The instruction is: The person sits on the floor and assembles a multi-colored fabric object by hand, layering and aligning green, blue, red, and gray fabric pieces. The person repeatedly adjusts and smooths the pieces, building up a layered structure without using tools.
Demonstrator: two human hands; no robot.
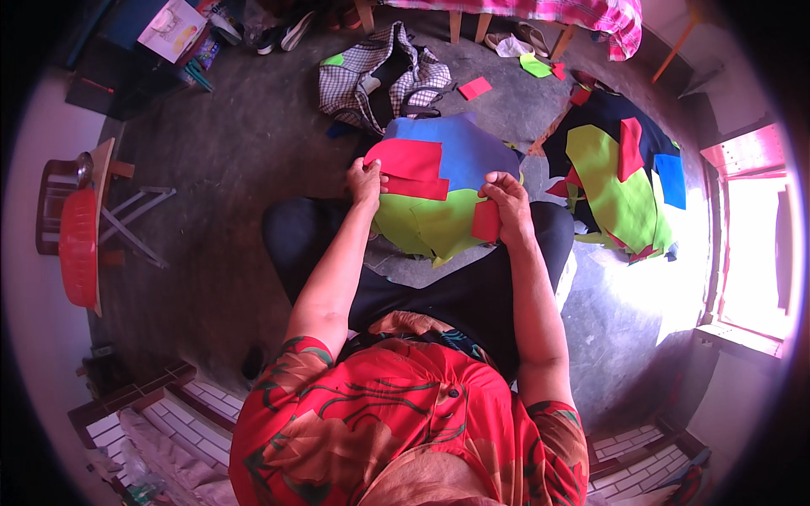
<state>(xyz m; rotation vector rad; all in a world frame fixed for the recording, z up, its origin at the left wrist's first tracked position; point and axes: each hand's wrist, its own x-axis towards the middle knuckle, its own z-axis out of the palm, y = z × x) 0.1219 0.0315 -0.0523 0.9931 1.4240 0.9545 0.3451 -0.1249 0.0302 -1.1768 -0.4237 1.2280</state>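
My left hand (pixel 366 182) pinches the left edge of a red fabric piece (pixel 409 158), which has a rounded left end; a narrower red strip (pixel 419 187) shows just under it. In my right hand (pixel 508 205) is a small red fabric scrap (pixel 485 221), gripped along its right side. Below both hands, in front of my crossed legs, lie a large blue fabric piece (pixel 477 152) and a lime-green fabric piece (pixel 430 221), partly covered by the red pieces. My right fingertips are bent together, and whether they hold anything else is hidden.
To the right sits a heap of dark, lime, red and blue fabric (pixel 612 169). A checked bag (pixel 363 88) lies ahead, with a red scrap (pixel 475 88) beside it. A red basin (pixel 78 247) rests by a folding-legged table (pixel 135 215) at left. Shoes (pixel 295 32) stand far off.
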